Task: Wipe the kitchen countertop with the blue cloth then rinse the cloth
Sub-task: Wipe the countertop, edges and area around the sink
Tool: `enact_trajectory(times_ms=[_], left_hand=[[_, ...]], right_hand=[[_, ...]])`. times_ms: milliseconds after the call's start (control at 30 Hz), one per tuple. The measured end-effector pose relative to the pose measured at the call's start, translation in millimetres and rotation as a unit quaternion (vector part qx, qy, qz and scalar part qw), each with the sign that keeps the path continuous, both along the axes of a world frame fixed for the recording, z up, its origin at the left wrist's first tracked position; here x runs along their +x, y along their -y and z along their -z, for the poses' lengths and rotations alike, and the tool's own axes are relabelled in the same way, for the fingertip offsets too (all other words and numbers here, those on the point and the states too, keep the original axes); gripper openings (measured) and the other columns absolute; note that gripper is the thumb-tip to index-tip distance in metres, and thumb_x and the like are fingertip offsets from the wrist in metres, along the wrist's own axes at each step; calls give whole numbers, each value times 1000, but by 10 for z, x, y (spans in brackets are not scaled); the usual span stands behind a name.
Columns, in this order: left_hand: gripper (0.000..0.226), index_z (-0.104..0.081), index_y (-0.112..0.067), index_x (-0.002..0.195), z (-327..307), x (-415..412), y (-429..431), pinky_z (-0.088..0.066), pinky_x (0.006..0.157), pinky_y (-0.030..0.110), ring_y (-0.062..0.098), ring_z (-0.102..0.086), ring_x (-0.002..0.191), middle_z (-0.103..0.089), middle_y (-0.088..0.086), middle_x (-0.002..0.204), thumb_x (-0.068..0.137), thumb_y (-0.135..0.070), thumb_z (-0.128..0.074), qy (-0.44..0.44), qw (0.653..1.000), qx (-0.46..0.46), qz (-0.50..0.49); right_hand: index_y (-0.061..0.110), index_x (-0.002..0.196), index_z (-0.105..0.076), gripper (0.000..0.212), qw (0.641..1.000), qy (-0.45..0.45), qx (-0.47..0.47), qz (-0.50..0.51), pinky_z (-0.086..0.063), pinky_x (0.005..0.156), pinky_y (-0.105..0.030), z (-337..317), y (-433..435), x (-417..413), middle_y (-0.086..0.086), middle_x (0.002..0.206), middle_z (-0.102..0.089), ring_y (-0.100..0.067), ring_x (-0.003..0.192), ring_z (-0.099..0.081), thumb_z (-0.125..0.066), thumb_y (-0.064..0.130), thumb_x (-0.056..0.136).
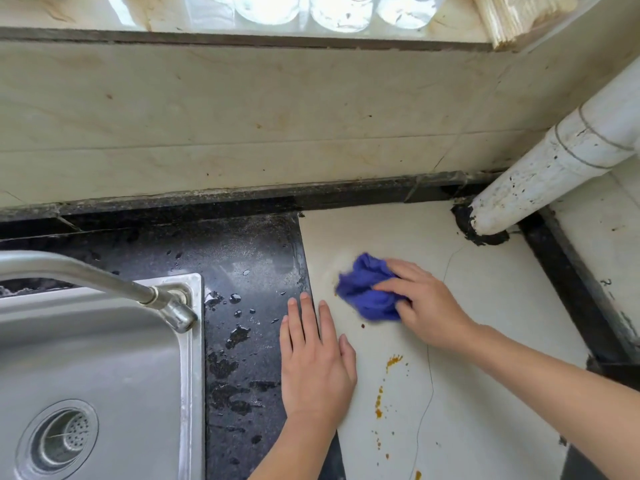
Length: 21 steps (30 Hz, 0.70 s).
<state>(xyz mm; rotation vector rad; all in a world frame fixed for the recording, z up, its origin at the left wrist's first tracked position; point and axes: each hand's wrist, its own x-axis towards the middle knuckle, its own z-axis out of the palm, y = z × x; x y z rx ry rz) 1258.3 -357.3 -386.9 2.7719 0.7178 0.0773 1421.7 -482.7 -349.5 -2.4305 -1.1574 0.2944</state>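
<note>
Blue cloth [367, 292], one, bunched on the white countertop [485, 341] and gripped in the right hand [429, 306], left hand [317, 365] flat beside it with fingers straight, one steel sink [104, 358] with one drain strainer [59, 441] in it under one faucet [86, 273], orange stains [393, 360] scattered near both hands.

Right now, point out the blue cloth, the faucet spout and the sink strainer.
blue cloth [360, 297]: head view, bunched middle.
faucet spout [79, 272]: head view, mid-tube.
sink strainer [63, 437]: head view, perforated centre.
</note>
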Motion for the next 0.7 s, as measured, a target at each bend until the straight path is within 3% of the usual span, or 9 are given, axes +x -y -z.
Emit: enact_trajectory(times_ms=[100, 167, 233, 367, 533, 633, 700], left_hand=[[59, -51, -1, 136, 7, 5, -7, -25, 111, 50, 40, -34, 138, -39, 23, 148, 90, -35, -36, 2, 1000, 2, 0], [59, -50, -1, 136, 9, 14, 1, -24, 111, 49, 40, -34, 138, -39, 23, 148, 90, -35, -37, 4, 1000, 7, -4], [58, -50, -2, 136, 1, 20, 7, -24, 112, 49, 40, -34, 138, -40, 23, 147, 89, -34, -39, 9, 1000, 5, -5], [58, -50, -3, 136, -7, 13, 3, -23, 111, 47, 37, -36, 138, -41, 22, 147, 89, -35, -37, 9, 1000, 7, -4], [51, -56, -2, 128, -82, -83, -41, -26, 110, 43, 37, -42, 134, -47, 22, 142, 89, -30, -37, 43, 999, -26, 9], [38, -63, -5, 110, -190, -311, -27, -40, 105, 45, 37, -51, 125, -57, 21, 129, 87, -22, -38, 70, 996, -48, 34], [32, -64, -6, 104, -248, -590, 21, -47, 98, 46, 34, -53, 121, -60, 18, 123, 87, -20, -42, 84, 993, -59, 53]], right_hand=[[19, 93, -74, 40, 997, 13, -24, 72, -36, 104, -37, -115, 304, 195, -7, 128, -60, -29, 122, -49, -39, 23, 75], [21, 105, -70, 37, 982, 25, -25, 186, -32, 104, -40, -32, 145, 287, -5, 141, -48, -29, 131, -40, -44, 36, 83], [21, 113, -65, 40, 972, 48, -13, 231, -28, 105, -41, 140, -259, 224, -3, 148, -41, -23, 138, -33, -50, 46, 87], [18, 111, -67, 29, 989, 49, 37, 134, -30, 104, -38, 272, -665, -32, 0, 139, -54, -20, 135, -40, -59, 28, 85], [18, 100, -73, 33, 1000, -11, 14, -3, -36, 98, -26, 29, 128, -338, 8, 123, -62, -15, 123, -52, -59, 7, 72], [28, 86, -73, 27, 990, -95, 11, 99, -43, 82, -24, -332, 32, -85, 9, 95, -69, -20, 97, -64, -66, 5, 74], [29, 102, -70, 24, 979, -115, 27, 165, -40, 81, -25, -385, -371, 163, 3, 103, -67, -21, 98, -60, -64, 16, 82]])
